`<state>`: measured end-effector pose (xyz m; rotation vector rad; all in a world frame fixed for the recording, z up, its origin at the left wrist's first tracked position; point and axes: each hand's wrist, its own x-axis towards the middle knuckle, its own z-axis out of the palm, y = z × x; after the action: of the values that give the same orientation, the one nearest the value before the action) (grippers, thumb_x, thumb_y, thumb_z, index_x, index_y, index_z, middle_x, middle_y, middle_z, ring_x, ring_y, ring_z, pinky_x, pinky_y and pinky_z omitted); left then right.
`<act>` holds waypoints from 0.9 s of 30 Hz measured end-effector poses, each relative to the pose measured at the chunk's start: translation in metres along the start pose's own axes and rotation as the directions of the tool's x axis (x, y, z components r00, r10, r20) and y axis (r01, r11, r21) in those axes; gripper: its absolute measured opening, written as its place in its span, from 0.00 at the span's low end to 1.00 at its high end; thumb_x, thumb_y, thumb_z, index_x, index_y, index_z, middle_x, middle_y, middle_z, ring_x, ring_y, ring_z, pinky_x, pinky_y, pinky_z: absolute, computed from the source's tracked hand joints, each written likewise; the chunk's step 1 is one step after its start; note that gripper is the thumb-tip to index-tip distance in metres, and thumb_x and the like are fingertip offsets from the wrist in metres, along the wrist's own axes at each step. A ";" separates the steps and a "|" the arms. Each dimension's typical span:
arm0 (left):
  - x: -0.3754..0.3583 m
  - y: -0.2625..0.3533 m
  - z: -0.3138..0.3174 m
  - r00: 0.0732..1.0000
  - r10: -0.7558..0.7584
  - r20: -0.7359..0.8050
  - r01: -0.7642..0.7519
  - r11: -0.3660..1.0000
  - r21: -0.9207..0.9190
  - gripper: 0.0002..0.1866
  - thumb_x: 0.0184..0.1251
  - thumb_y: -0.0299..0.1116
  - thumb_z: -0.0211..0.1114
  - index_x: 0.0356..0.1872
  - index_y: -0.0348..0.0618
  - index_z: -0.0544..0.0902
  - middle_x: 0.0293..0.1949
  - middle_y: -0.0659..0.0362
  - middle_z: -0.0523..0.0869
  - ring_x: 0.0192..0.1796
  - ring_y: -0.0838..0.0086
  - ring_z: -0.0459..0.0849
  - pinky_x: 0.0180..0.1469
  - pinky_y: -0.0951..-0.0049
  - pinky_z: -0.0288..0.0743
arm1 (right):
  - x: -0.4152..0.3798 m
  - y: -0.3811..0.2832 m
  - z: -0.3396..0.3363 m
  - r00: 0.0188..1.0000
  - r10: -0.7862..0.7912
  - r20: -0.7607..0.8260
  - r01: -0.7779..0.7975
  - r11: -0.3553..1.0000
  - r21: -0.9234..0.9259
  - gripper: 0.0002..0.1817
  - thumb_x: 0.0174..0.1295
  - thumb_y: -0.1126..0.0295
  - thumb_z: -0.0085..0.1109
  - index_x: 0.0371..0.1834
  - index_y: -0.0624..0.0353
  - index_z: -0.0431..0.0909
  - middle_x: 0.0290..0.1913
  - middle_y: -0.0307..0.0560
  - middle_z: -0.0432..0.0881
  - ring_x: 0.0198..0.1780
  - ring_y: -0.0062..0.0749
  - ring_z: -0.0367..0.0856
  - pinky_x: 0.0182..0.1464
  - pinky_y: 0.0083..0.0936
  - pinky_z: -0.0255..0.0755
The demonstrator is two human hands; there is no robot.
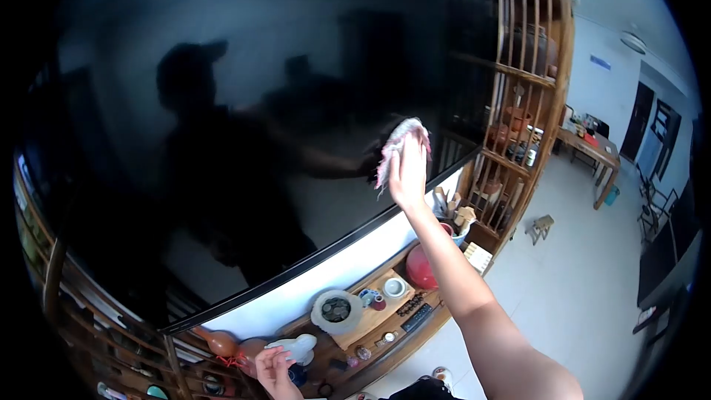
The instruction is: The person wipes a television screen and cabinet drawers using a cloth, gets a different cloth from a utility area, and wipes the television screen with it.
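My right hand (409, 174) presses a greyish-pink cloth (404, 141) flat against the black television screen (318, 133), toward its lower right part. The fingers lie over the cloth, and its frayed edge sticks out past them. Low in the view, my left hand (274, 372) hovers over the cabinet with its fingers loosely bent and nothing visible in them. Just behind it is a whitish lobed object (298, 348), whose kind I cannot make out. The dark screen mirrors a person in a cap with an arm stretched out.
Under the screen, a wooden cabinet (385, 359) bears a stone bowl (335, 311), a white cup (394, 287), a remote control (416, 318), a red round object (422, 267) and orange gourds (218, 342). A wooden shelf (529, 74) stands right; a small stool (540, 228) is on the floor.
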<state>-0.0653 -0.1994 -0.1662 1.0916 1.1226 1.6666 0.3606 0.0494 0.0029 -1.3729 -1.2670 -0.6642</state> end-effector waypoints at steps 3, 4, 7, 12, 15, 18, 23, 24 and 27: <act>-0.015 0.020 0.057 0.993 -0.050 0.103 0.050 0.999 0.003 0.10 0.81 0.26 0.62 0.57 0.38 0.81 0.55 0.55 0.86 0.54 0.72 0.85 0.57 0.72 0.80 | -0.024 0.088 0.017 0.942 0.329 0.067 -0.336 0.927 0.166 0.32 0.79 0.64 0.46 0.79 0.77 0.60 0.80 0.77 0.59 0.84 0.64 0.55 0.86 0.45 0.46; -0.018 0.020 0.079 0.992 -0.042 0.115 0.042 0.999 0.006 0.10 0.81 0.26 0.62 0.57 0.38 0.81 0.55 0.55 0.86 0.54 0.72 0.85 0.57 0.72 0.80 | -0.029 0.109 0.022 0.928 0.369 0.059 -0.371 0.894 0.252 0.32 0.79 0.65 0.46 0.79 0.78 0.59 0.80 0.78 0.59 0.84 0.65 0.54 0.86 0.44 0.46; -0.035 0.000 0.130 0.972 -0.092 0.217 0.095 0.995 -0.002 0.13 0.82 0.28 0.60 0.61 0.38 0.79 0.58 0.54 0.85 0.56 0.70 0.85 0.55 0.70 0.83 | -0.039 0.131 0.007 0.920 0.387 0.053 -0.384 0.872 0.304 0.27 0.77 0.71 0.48 0.75 0.74 0.66 0.73 0.75 0.72 0.74 0.65 0.72 0.76 0.43 0.65; -0.067 -0.020 0.235 0.938 -0.198 0.285 0.206 0.978 0.001 0.11 0.80 0.26 0.62 0.58 0.40 0.77 0.55 0.54 0.86 0.52 0.69 0.88 0.50 0.71 0.86 | -0.055 0.134 -0.069 0.810 0.471 0.349 -0.583 0.593 0.555 0.22 0.76 0.70 0.53 0.70 0.71 0.72 0.49 0.62 0.87 0.51 0.47 0.86 0.57 0.36 0.76; -0.084 -0.026 0.293 0.902 -0.241 0.358 0.256 0.967 0.005 0.18 0.82 0.27 0.60 0.67 0.42 0.72 0.60 0.51 0.82 0.56 0.67 0.86 0.53 0.66 0.87 | -0.094 0.133 -0.123 0.824 0.321 0.467 -0.566 0.451 0.690 0.22 0.76 0.71 0.56 0.68 0.72 0.73 0.48 0.56 0.86 0.47 0.30 0.81 0.54 0.30 0.77; -0.101 -0.024 0.338 0.861 -0.303 0.409 0.354 0.934 -0.051 0.24 0.84 0.31 0.58 0.76 0.45 0.65 0.67 0.49 0.76 0.62 0.64 0.84 0.57 0.62 0.88 | -0.132 0.128 -0.170 0.828 0.171 0.534 -0.533 0.539 0.653 0.27 0.67 0.74 0.63 0.68 0.74 0.72 0.57 0.67 0.84 0.61 0.47 0.85 0.65 0.36 0.74; -0.103 -0.009 0.383 0.826 -0.375 0.421 0.430 0.902 -0.042 0.25 0.83 0.29 0.58 0.76 0.40 0.66 0.70 0.46 0.74 0.66 0.59 0.83 0.63 0.58 0.84 | -0.119 0.151 -0.181 0.870 0.122 0.478 -0.446 0.610 0.655 0.27 0.69 0.74 0.58 0.70 0.73 0.69 0.66 0.70 0.76 0.70 0.60 0.75 0.72 0.38 0.66; -0.096 -0.016 0.383 0.818 -0.358 0.449 0.399 0.917 0.003 0.26 0.85 0.32 0.56 0.78 0.42 0.63 0.72 0.46 0.72 0.66 0.59 0.83 0.61 0.58 0.86 | -0.109 0.159 -0.177 0.863 0.142 0.484 -0.458 0.624 0.633 0.29 0.71 0.73 0.56 0.74 0.74 0.66 0.71 0.75 0.72 0.75 0.66 0.71 0.76 0.41 0.63; -0.074 -0.014 0.389 0.821 -0.321 0.473 0.342 0.939 0.045 0.26 0.87 0.34 0.54 0.79 0.44 0.61 0.73 0.46 0.71 0.66 0.59 0.82 0.59 0.58 0.87 | -0.056 0.173 -0.164 0.933 0.153 0.325 -0.333 0.706 0.625 0.32 0.76 0.69 0.51 0.77 0.80 0.59 0.77 0.79 0.64 0.80 0.68 0.62 0.81 0.44 0.56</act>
<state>0.3260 -0.1743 -0.1077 1.1224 0.8858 1.0630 0.5487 -0.0913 -0.0664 -0.9863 -1.3063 0.1826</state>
